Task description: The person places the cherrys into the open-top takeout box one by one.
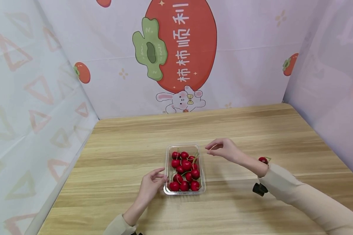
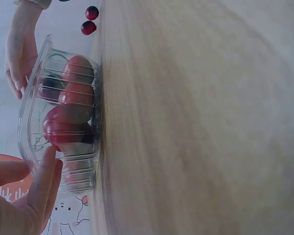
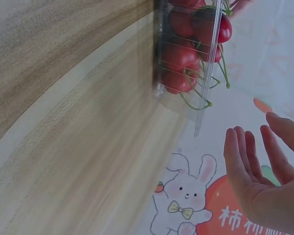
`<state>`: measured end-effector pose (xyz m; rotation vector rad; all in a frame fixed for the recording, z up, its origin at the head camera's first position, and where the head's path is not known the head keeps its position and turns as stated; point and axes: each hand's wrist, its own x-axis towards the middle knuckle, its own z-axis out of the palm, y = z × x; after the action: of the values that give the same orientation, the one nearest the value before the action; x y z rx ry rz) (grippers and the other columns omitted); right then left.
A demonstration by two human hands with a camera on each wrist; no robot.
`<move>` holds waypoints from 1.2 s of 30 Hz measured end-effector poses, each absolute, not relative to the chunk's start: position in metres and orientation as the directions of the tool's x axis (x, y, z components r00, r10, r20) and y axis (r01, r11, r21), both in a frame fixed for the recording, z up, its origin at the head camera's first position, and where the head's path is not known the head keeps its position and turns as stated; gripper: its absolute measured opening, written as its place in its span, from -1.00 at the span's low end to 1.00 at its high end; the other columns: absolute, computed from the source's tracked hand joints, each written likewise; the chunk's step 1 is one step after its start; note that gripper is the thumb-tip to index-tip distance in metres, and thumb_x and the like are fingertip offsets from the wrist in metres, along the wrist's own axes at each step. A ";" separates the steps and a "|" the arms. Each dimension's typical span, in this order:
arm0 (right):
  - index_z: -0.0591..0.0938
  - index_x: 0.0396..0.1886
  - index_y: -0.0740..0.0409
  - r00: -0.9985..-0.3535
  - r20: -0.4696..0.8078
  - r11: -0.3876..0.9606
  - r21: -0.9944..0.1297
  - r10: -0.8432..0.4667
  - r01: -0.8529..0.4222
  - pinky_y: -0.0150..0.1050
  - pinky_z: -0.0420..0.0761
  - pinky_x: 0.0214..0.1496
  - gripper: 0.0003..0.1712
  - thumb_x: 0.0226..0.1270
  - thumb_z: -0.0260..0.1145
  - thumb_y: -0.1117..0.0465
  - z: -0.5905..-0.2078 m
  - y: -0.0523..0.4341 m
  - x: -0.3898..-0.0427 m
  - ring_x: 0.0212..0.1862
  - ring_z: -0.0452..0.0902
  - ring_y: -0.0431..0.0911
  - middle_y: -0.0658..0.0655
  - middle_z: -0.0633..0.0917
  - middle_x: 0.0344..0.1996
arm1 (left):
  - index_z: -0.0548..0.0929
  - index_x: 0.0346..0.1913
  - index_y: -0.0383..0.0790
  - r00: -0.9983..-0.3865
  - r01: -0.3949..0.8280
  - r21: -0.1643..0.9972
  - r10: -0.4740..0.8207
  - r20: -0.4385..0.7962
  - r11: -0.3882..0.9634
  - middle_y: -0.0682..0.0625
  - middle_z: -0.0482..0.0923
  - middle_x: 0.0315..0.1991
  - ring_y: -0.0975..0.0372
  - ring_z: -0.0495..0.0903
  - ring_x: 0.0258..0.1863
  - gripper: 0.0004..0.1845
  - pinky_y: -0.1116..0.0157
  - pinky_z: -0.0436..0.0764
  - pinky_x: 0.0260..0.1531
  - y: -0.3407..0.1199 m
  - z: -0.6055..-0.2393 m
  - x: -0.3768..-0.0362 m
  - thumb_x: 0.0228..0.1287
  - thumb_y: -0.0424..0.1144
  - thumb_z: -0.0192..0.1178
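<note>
A clear plastic box [image 1: 184,193] full of red cherries [image 1: 186,165], several with green stems, sits on the wooden table. At its left side, the left hand [image 1: 153,182] touches the wall and rim with fairly straight fingers; the left wrist view shows the fingertips [image 2: 50,152] against the clear wall. The right hand [image 1: 225,150] hovers to the right of the box's far end, apart from it. Nothing shows between its loosely bent fingers and thumb, as the right wrist view also shows. Another cherry [image 1: 263,160] lies beside the right wrist.
The left wrist view shows two loose cherries [image 2: 90,20] beyond the box. A black device [image 1: 259,189] is at the right wrist. White printed cloth [image 1: 241,65] stands behind the wooden table [image 1: 120,137], with more cloth along both sides.
</note>
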<state>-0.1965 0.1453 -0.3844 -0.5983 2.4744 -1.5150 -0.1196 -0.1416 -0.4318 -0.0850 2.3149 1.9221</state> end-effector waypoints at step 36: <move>0.59 -0.22 0.32 -0.924 0.095 0.576 -0.756 -0.371 -0.309 -0.41 0.60 -0.29 -0.77 0.16 0.24 0.26 -0.381 0.233 -0.174 -0.26 0.56 -0.11 0.27 0.61 -0.23 | 0.39 0.06 -0.54 -0.991 -0.116 0.974 0.047 -0.128 0.196 -0.28 0.56 -0.30 -0.03 0.60 -0.30 -0.58 0.28 0.66 -0.43 -0.142 -0.431 -0.119 0.10 -0.49 0.14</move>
<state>-0.1739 0.2333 -0.3813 -0.5888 2.7231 -1.2841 -0.1190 -0.1417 -0.4308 -0.0683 2.3270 1.9124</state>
